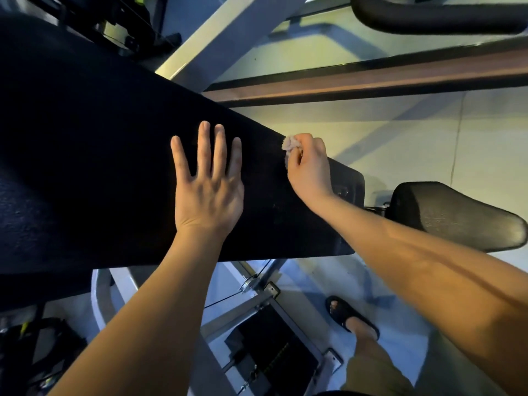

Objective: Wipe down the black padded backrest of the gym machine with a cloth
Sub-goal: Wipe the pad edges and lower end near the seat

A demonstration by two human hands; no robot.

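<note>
The black padded backrest (pixel 100 155) slants across the left and middle of the view, narrowing toward the right. My left hand (pixel 207 184) lies flat on the pad with its fingers spread and straight. My right hand (pixel 310 167) grips a small, bunched, pale cloth (pixel 290 144) and holds it against the far edge of the pad near its narrow end. Most of the cloth is hidden inside the fist.
A black padded seat (pixel 454 215) sits to the right of the backrest. White machine frame bars (pixel 217 38) run behind and below. A weight stack (pixel 274 352) stands under the pad. My sandalled foot (pixel 350 317) is on the pale floor. A black curved handle (pixel 434 15) is top right.
</note>
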